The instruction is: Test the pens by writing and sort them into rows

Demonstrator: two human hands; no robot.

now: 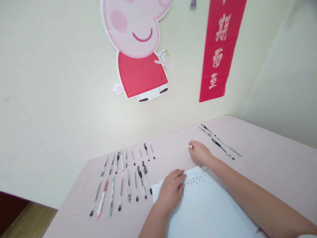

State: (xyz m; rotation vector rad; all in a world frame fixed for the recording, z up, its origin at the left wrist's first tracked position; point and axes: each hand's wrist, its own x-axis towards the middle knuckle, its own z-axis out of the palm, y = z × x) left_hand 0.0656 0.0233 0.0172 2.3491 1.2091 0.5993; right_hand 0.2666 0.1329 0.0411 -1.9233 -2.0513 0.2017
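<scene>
My left hand [172, 187] lies with its fingers flat across the upper left part of a stack of white paper [198, 208]. Handwriting shows at the top of the sheets, beside those fingertips. Beyond the paper's top edge, my right hand [200, 154] is low over the pink tabletop [170, 150] with its fingers curled in. Whatever it may hold is hidden. Two rows of pens lie left of the paper, among them a black-capped pen [141, 180] and a pink-and-white pen [102, 200].
Several more pens, including a black pen [223, 148] and a pale blue one [228, 146], lie at the back right. A wall stands behind the table, with a cartoon pig cutout [142, 74] and a red banner [221, 56]. Wooden floor [34, 221] shows at lower left.
</scene>
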